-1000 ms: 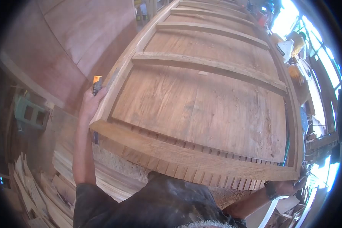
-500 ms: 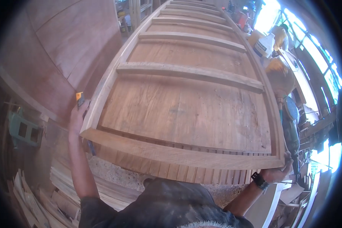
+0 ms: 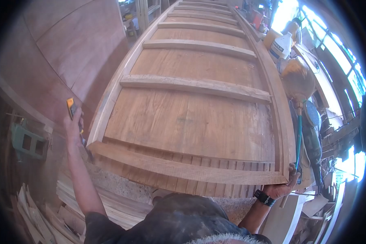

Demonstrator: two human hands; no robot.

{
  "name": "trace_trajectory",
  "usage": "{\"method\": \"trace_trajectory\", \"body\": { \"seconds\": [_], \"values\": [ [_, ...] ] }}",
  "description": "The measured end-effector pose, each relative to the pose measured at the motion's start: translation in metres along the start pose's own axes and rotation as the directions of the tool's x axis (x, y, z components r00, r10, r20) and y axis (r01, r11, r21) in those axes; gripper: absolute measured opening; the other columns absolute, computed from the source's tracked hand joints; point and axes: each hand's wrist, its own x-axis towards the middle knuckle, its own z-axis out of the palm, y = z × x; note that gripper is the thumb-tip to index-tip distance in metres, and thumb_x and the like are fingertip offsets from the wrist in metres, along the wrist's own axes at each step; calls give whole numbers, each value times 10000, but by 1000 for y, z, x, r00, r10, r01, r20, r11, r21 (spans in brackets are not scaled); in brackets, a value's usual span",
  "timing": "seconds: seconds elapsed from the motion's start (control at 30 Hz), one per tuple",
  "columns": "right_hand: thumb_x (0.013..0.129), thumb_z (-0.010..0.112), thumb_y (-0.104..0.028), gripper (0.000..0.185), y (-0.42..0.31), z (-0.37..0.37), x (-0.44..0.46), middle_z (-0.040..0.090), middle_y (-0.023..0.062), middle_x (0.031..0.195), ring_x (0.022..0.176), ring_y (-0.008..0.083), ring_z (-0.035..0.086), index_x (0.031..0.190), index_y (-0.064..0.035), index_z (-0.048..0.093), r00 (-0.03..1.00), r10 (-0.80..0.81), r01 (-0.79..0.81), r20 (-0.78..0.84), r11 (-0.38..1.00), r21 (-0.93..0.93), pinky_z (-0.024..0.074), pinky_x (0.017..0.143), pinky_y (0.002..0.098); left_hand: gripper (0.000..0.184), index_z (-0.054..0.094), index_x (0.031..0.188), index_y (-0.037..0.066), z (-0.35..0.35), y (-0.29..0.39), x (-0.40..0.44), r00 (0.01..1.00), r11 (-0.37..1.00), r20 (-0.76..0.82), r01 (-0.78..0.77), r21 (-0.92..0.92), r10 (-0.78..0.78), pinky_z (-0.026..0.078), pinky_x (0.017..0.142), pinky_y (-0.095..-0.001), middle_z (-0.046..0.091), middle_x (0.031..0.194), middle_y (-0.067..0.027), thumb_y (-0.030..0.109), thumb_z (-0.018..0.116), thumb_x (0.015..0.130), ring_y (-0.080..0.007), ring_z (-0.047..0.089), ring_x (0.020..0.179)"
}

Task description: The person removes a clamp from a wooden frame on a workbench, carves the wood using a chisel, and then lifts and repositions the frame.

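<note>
A long wooden frame with several crossbars lies over a wood panel and slatted strips. My left hand is closed around a tool with a yellow-and-black handle; its exact kind is unclear. That hand is off the frame's left side, with a gap between them. At the near right corner of the frame, my right hand, with a black watch on its wrist, grips from below and outside. Part of its fingers is hidden by the corner.
Tall wood panels stand on the left, beside a green plastic stool. Wood strips are stacked low at left. To the right are a white jug, a round brownish container and a green rod-like piece.
My left hand has left the frame's side and moved left with the tool. The frame's near right corner has shifted left, and my right hand has moved with it.
</note>
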Motion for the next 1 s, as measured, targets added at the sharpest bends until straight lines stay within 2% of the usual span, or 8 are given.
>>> {"method": "trace_trajectory", "body": {
  "seconds": [0.23, 0.37, 0.5, 0.57, 0.67, 0.77, 0.87, 1.0],
  "values": [
    [1055, 505, -378, 408, 4, -4, -4, 704, 107, 1044, 1027, 256, 660, 1084, -16, 690, 998, -16, 10, -64, 995, -97, 522, 939, 439, 294, 619, 1254, 43, 41, 71, -30, 869, 877, 210, -473, 88, 448, 393, 598, -176, 583, 886, 46, 129, 691, 982, -7, 494, 718],
    [1058, 489, -380, 448, 4, -12, -6, 699, 120, 1127, 1085, 276, 645, 1195, 9, 664, 997, -28, 17, -74, 988, -153, 512, 969, 458, 356, 599, 1304, 37, 82, 110, -81, 836, 909, 375, -413, -52, 401, 421, 638, -195, 604, 946, 39, 78, 709, 968, -26, 505, 749],
    [1073, 458, -381, 479, 5, 15, -14, 692, 164, 1067, 1043, 272, 666, 1145, 44, 669, 916, -401, 368, 12, 828, -424, 537, 909, 430, 404, 608, 1300, 48, 118, 131, -105, 646, 840, 592, -533, -102, 481, 493, 770, -251, 658, 1000, 11, 5, 736, 919, -92, 602, 879],
    [1079, 437, -347, 469, -11, 25, -6, 687, 184, 1085, 1036, 282, 674, 1135, 63, 660, 889, -443, 432, 114, 734, -525, 547, 885, 408, 418, 643, 1235, 72, 140, 142, -120, 419, 610, 681, -790, -52, 601, 517, 807, -291, 688, 1000, -35, -40, 753, 847, -165, 650, 934],
    [1081, 445, -282, 412, -23, 47, -4, 685, 203, 1095, 1016, 278, 678, 1114, 70, 655, 657, -563, 754, 501, 483, -445, 556, 847, 393, 401, 668, 1143, 89, 174, 151, -134, 165, 401, 726, -901, -164, 668, 529, 878, -402, 708, 1023, -76, -9, 789, 772, -248, 679, 970],
    [1065, 503, -216, 345, -29, 73, -22, 687, 177, 1138, 995, 244, 696, 1172, 80, 641, 882, -19, 323, 470, 750, -577, 561, 837, 366, 353, 675, 1095, 118, 207, 156, -159, -83, 185, 714, -939, -289, 695, 514, 988, -469, 719, 1052, -56, 62, 796, 768, -253, 684, 1060],
    [1062, 526, -191, 364, -19, 94, -37, 690, 142, 1185, 977, 220, 711, 1291, 81, 601, 712, 483, -17, 511, 739, -674, 549, 880, 347, 302, 678, 1056, 153, 229, 147, -183, -206, 113, 715, -921, -372, 668, 476, 1086, -468, 709, 1118, -37, 81, 780, 782, -223, 666, 1144],
    [1072, 527, -235, 448, -3, 125, -60, 660, 138, 1258, 1071, 203, 676, 1404, 66, 532, 566, 686, -208, 457, 655, -726, 526, 939, 342, 203, 679, 1029, 184, 249, 133, -214, -354, 61, 666, -855, -515, 656, 413, 1163, -459, 671, 1231, -17, 136, 723, 837, -189, 610, 1247]
  ]
}}
